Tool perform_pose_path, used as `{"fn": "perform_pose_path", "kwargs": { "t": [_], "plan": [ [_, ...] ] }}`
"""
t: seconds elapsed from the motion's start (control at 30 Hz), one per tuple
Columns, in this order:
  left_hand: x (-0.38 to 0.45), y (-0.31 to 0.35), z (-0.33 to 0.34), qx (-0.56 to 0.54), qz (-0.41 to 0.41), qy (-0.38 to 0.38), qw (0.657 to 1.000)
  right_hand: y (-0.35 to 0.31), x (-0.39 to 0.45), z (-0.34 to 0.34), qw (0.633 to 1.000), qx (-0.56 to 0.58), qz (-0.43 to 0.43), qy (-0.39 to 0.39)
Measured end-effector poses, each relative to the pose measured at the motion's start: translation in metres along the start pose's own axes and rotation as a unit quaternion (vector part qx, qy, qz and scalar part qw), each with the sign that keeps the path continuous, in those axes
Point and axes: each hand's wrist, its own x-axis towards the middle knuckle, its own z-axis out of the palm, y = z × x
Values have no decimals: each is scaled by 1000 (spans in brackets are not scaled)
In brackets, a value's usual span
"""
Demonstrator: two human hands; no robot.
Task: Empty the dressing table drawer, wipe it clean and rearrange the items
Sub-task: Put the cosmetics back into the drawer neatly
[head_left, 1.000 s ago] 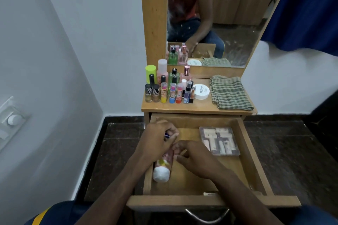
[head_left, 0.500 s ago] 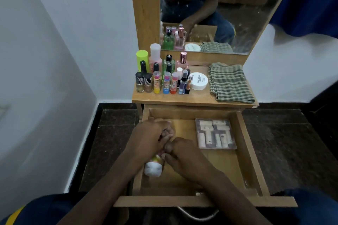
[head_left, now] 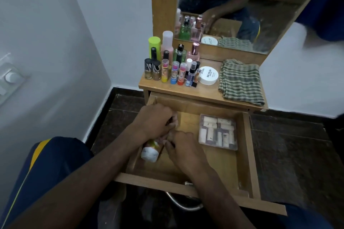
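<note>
The left hand is curled over the upper part of a white-capped cosmetic tube with a yellow-and-orange label, grasping it; the tube lies flat along the left inner wall of the open light-wood drawer, cap toward the front. The right hand rests just beside the tube, its fingertips bent against the tube's side; whether they pinch it cannot be told. A clear plastic tray of small beige tubes sits at the drawer's back right, apart from both hands. Bare wood shows between the hands and tray and across the front right floor. On the tabletop stand clustered small bottles, a round white jar and a folded green checked cloth.
</note>
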Motion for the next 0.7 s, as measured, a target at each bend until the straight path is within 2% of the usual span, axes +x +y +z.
{"fn": "perform_pose_path", "kwargs": {
  "t": [0.1, 0.2, 0.37, 0.47, 0.53, 0.63, 0.7],
  "plan": [
    [-1, 0, 0, -9, -10, 18, 1000, -2, 2, -2, 1000, -16, 3, 14],
    [-2, 2, 0, -68, -15, 52, 996, -1, 6, -5, 998, -32, -9, 49],
    [-5, 1, -16, -171, 37, 157, 972, -10, 11, -9, 988, 3, -42, 145],
    [-4, -10, -42, -198, 73, 256, 943, -20, 14, -21, 974, 15, -69, 217],
    [0, -23, -63, -221, 80, 335, 912, -31, 18, -34, 961, 6, -95, 261],
    [15, -51, -94, -261, 40, 445, 856, -53, 31, -64, 936, 13, -129, 327],
    [31, -73, -107, -255, 15, 462, 849, -67, 52, -90, 921, 6, -141, 363]
  ]
}}
